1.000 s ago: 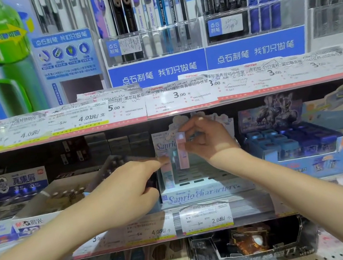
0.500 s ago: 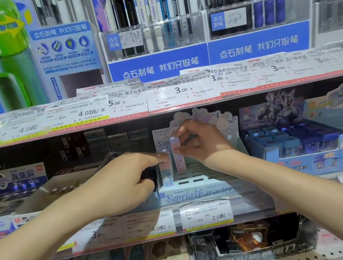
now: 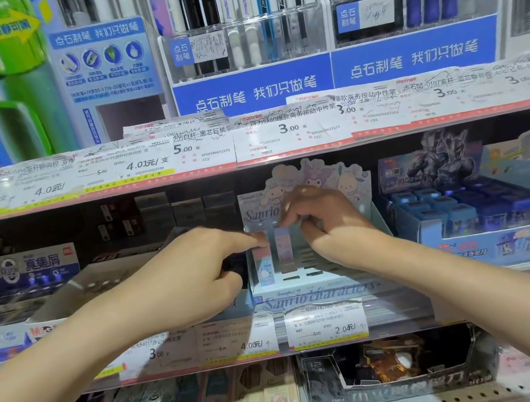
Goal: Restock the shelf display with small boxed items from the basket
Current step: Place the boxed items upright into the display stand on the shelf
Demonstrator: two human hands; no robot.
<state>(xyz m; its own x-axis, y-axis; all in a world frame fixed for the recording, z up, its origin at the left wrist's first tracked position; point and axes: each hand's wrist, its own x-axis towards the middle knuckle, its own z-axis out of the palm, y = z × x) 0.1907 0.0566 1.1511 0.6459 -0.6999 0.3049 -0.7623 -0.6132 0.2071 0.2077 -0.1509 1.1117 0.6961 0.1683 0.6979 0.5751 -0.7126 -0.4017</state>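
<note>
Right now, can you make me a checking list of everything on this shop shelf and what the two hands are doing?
Surface: middle shelf, price tags along its front edge.
Job's things: Sanrio display tray, mostly empty slots; two small boxes standing at its left, blue-bottomed box and pink box.
Clutter: blue display box to the right; open white carton to the left.
Hands: left hand fingertip on the blue-bottomed box; right hand pinching the pink box.
Cables: nothing seen.
Surroundings: pen racks above; basket not in view.

Both arms reach forward, left hand (image 3: 196, 277) and right hand (image 3: 326, 222) pinching (fingertips closed).
</note>
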